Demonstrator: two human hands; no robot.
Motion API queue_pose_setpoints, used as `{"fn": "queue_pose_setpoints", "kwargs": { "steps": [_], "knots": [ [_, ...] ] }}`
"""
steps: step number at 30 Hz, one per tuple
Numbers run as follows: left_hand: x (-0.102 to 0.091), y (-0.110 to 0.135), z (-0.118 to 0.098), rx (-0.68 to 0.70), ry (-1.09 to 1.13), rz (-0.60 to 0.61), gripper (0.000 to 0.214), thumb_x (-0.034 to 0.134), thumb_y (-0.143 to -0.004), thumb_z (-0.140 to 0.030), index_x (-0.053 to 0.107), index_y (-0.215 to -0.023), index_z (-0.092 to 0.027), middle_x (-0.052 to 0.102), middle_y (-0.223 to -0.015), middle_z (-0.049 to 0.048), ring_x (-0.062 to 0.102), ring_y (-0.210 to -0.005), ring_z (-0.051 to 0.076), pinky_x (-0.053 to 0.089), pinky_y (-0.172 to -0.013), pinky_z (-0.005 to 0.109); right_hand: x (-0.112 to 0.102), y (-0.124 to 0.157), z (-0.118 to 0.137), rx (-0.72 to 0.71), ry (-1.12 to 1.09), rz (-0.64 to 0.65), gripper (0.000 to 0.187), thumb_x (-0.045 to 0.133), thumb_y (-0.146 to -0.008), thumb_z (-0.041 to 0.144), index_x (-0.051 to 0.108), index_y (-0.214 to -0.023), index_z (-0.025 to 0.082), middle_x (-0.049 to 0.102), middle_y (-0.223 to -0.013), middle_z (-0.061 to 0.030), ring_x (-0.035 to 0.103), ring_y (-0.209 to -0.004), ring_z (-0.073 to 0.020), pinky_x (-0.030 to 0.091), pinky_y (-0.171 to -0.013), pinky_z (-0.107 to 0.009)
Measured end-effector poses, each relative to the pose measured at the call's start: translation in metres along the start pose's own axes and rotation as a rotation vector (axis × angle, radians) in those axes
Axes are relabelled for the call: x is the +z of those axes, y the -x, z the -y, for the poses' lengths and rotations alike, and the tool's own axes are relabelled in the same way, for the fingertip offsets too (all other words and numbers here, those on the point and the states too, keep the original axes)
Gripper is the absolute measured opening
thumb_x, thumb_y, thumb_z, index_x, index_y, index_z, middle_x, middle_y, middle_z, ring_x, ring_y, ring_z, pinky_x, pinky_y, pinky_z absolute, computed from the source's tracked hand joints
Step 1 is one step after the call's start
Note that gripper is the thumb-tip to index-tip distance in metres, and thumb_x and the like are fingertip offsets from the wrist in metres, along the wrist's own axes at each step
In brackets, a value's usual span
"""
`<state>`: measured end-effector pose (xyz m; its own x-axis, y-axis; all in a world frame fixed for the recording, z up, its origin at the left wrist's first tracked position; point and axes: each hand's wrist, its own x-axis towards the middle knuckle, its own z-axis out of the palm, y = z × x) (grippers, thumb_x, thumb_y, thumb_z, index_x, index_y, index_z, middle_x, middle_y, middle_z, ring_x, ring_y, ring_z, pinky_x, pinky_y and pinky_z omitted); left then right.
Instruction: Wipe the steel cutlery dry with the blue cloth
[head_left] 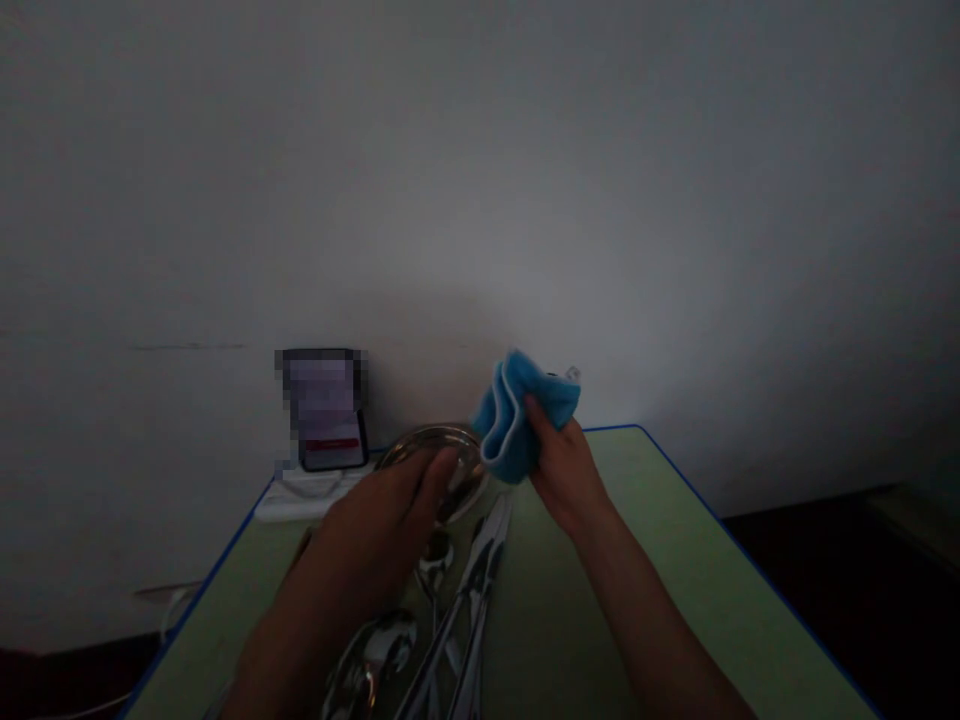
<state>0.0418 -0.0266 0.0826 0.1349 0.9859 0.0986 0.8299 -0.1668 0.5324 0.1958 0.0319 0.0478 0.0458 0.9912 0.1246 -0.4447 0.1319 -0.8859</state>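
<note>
My right hand [564,465] grips a folded blue cloth [514,435] with pale edging, thumb pressed over its face, lifted above the counter [577,620] towards the wall [480,200]. My left hand [382,515] is partly curled in front of a round metal dish [474,478], hiding part of it; I cannot tell whether the fingers hold anything. Between my forearms, long metal cutlery [484,560] lies bunched beside a spoon [435,560], with a larger spoon [390,640] nearer me. A phone [332,410] leans upright at the left, behind a white object [289,500].
</note>
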Motion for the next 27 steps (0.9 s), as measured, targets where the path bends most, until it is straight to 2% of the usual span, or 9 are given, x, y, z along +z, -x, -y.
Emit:
{"fn": "queue_pose_setpoints", "kwargs": {
  "steps": [3,6,7,9,11,13,19,23,27],
  "knots": [
    [-0.013,0.003,0.007,-0.099,-0.06,-0.141,0.04,0.031,-0.088,-0.05,0.058,-0.091,-0.02,0.068,-0.084,0.0051,0.062,-0.075,0.023,0.043,-0.065,0.03,-0.009,0.001,0.008,-0.152,0.393,0.137,0.027,0.056,-0.08,0.04,0.068,-0.091,0.019,0.07,-0.088,-0.0016,0.061,-0.085,-0.0167,0.044,-0.084,-0.03],
    [-0.021,0.007,0.011,-0.095,-0.038,-0.242,0.036,0.036,-0.085,-0.051,0.056,-0.09,-0.021,0.067,-0.082,0.0035,0.062,-0.068,0.02,0.043,-0.061,0.028,-0.01,0.004,0.012,-0.219,0.539,0.209,0.026,0.054,-0.082,0.038,0.069,-0.088,0.017,0.07,-0.086,-0.0016,0.061,-0.084,-0.0172,0.042,-0.084,-0.029],
    [-0.021,0.008,0.013,-0.077,-0.025,-0.202,0.036,0.036,-0.085,-0.05,0.056,-0.09,-0.021,0.067,-0.082,0.0033,0.062,-0.069,0.02,0.043,-0.061,0.027,-0.008,0.005,0.013,-0.215,0.522,0.206,0.027,0.054,-0.082,0.038,0.069,-0.089,0.018,0.07,-0.087,-0.0016,0.061,-0.085,-0.017,0.042,-0.084,-0.029],
    [-0.019,0.011,0.016,-0.026,-0.006,0.001,0.036,0.035,-0.086,-0.049,0.058,-0.089,-0.021,0.068,-0.082,0.0035,0.063,-0.071,0.02,0.043,-0.063,0.027,-0.003,0.007,0.013,-0.163,0.382,0.157,0.028,0.055,-0.081,0.039,0.068,-0.095,0.019,0.07,-0.088,-0.0013,0.061,-0.085,-0.0162,0.044,-0.083,-0.028],
    [-0.013,0.014,0.018,0.033,0.011,0.23,0.035,0.036,-0.087,-0.046,0.06,-0.09,-0.021,0.068,-0.084,0.0037,0.063,-0.075,0.02,0.043,-0.064,0.027,0.003,0.008,0.012,-0.074,0.132,0.075,0.029,0.056,-0.079,0.041,0.066,-0.097,0.02,0.07,-0.087,-0.0008,0.062,-0.082,-0.015,0.047,-0.079,-0.028],
    [-0.007,0.015,0.018,0.073,0.03,0.344,0.032,0.037,-0.087,-0.043,0.062,-0.09,-0.022,0.068,-0.084,0.0031,0.063,-0.076,0.019,0.043,-0.064,0.026,0.007,0.008,0.013,0.001,-0.123,-0.005,0.024,0.058,-0.078,0.039,0.065,-0.094,0.022,0.069,-0.082,0.0007,0.062,-0.076,-0.0136,0.049,-0.074,-0.028],
    [0.001,0.011,0.007,0.161,0.068,0.327,0.034,0.034,-0.089,-0.036,0.056,-0.069,-0.019,0.061,-0.063,0.0001,0.056,-0.058,0.015,0.037,-0.052,0.022,0.012,0.006,0.012,0.065,-0.419,-0.118,0.009,0.067,-0.07,0.027,0.061,-0.073,0.021,0.063,-0.064,0.0052,0.057,-0.055,-0.0089,0.05,-0.059,-0.022],
    [0.004,0.006,-0.001,0.191,0.095,0.323,0.034,0.035,-0.089,-0.035,0.055,-0.067,-0.019,0.06,-0.059,-0.0004,0.056,-0.055,0.014,0.036,-0.053,0.023,0.017,0.01,0.007,0.088,-0.403,-0.099,0.013,0.065,-0.072,0.031,0.062,-0.078,0.021,0.062,-0.063,0.0049,0.056,-0.056,-0.0094,0.048,-0.058,-0.022],
    [0.001,0.005,-0.001,0.185,0.102,0.357,0.034,0.041,-0.087,-0.039,0.058,-0.064,-0.019,0.061,-0.059,-0.0013,0.057,-0.055,0.013,0.036,-0.052,0.023,0.013,0.011,0.004,0.137,-0.238,0.005,0.02,0.06,-0.076,0.04,0.06,-0.077,0.021,0.058,-0.058,0.0055,0.052,-0.052,-0.0095,0.044,-0.053,-0.022]
  ]
}}
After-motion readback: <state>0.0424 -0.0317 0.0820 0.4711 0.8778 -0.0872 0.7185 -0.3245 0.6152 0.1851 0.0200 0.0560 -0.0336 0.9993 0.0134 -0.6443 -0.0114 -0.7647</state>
